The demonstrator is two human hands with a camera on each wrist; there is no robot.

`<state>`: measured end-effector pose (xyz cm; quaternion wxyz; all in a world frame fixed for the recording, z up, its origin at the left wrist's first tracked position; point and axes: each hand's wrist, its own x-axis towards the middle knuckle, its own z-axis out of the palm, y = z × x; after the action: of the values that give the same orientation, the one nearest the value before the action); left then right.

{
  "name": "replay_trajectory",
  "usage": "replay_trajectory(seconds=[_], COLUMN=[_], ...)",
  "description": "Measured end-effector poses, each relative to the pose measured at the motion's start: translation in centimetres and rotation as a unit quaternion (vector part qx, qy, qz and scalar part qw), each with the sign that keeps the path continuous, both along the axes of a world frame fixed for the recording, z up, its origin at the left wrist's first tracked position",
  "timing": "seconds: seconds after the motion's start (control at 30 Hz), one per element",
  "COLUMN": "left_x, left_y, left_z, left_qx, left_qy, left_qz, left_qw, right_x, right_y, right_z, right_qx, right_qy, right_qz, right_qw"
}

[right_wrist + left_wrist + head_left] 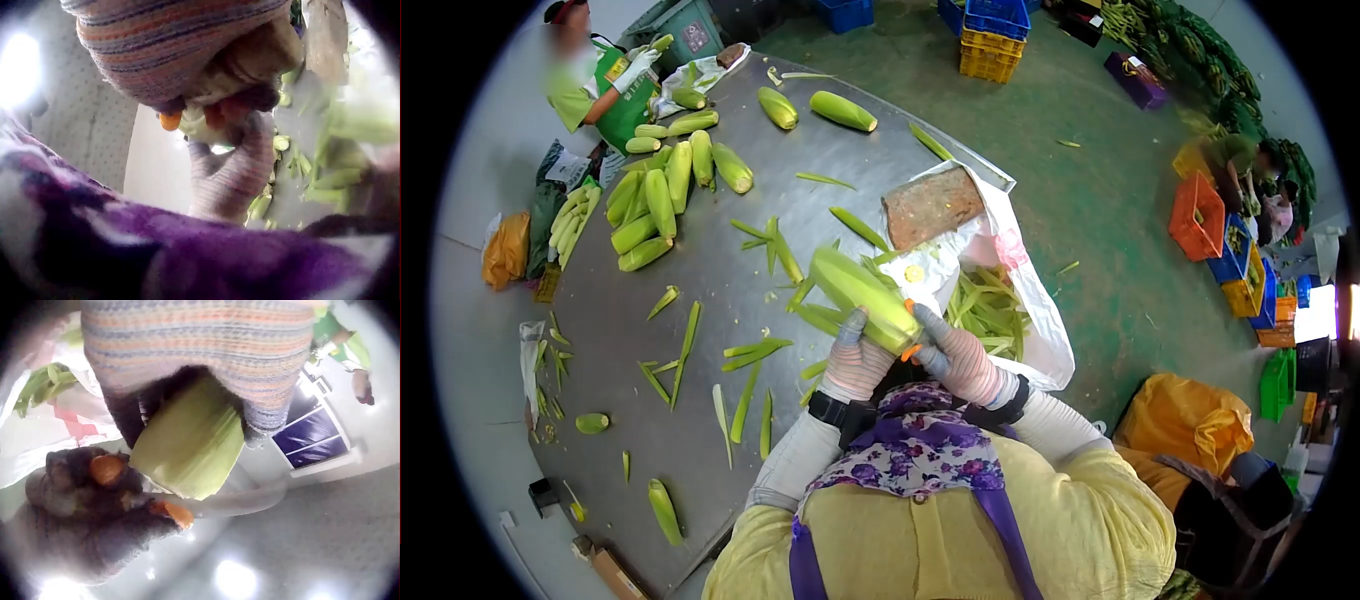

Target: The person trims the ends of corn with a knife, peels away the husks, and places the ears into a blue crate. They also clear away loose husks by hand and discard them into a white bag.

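Yellow cloth of the wearer's shirt (920,545) fills the near side, with a purple flowered scarf (915,440) over the chest. Just beyond it both gloved hands hold a green corn cob (852,285) above the near right edge of the metal table (615,335). Its long axis slants: the broad, husked end points far and left, the other end near and right, toward the chest. The left hand (853,362) has its fingers curled round the cob's left side and underside. The right hand (960,358) pinches the near end, its two orange finger caps (911,352) on either side of it.

Loose husk strips (746,402) lie left of the cob, some close beside it. Beyond and right of it, a brown block (930,207) weighs on a white bag (1052,352), which hangs open at the table's right edge with husk peelings (980,310) inside. These crowd the cob's right side. Far left is a heap of cobs (658,200), with another person (618,110) behind it; one small cob (664,512) lies near left. Stacked crates (995,45) stand on the floor, far right.
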<state>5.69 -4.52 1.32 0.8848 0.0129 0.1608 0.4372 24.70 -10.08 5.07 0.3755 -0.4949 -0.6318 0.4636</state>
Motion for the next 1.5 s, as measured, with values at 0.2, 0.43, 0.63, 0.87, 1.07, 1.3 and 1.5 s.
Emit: replay_trajectory(seconds=[0.2,0.43,0.63,0.87,1.07,1.3,1.5], left_x=[0.9,1.4,1.0,0.3,3.3,4.2,5.5], left_y=[0.4,-1.3,0.1,1.4,0.9,2.1,3.9], left_z=[1.1,2.4,3.2,2.4,1.6,0.1,-0.4], left_qx=[0.086,0.181,0.279,0.365,0.296,0.368,0.414], left_qy=[0.075,0.161,0.270,0.335,0.367,0.316,0.299], left_qz=[0.046,0.028,-0.057,-0.069,-0.010,-0.121,-0.260], left_qw=[0.992,0.970,0.920,0.866,0.882,0.866,0.819], right_x=[-0.9,-0.3,1.9,2.4,1.8,3.0,6.1], right_y=[-0.1,2.7,2.0,1.1,1.3,1.3,-0.9], right_z=[0.3,-0.3,-0.3,-2.7,-5.5,-8.9,-3.6], right_qx=[-0.152,-0.207,-0.199,-0.100,-0.017,-0.090,-0.183], right_qy=[0.225,0.468,0.417,0.115,0.080,0.329,0.216], right_qz=[-0.109,-0.170,-0.068,-0.161,-0.252,-0.231,-0.185], right_qw=[0.956,0.842,0.884,0.975,0.964,0.911,0.941])
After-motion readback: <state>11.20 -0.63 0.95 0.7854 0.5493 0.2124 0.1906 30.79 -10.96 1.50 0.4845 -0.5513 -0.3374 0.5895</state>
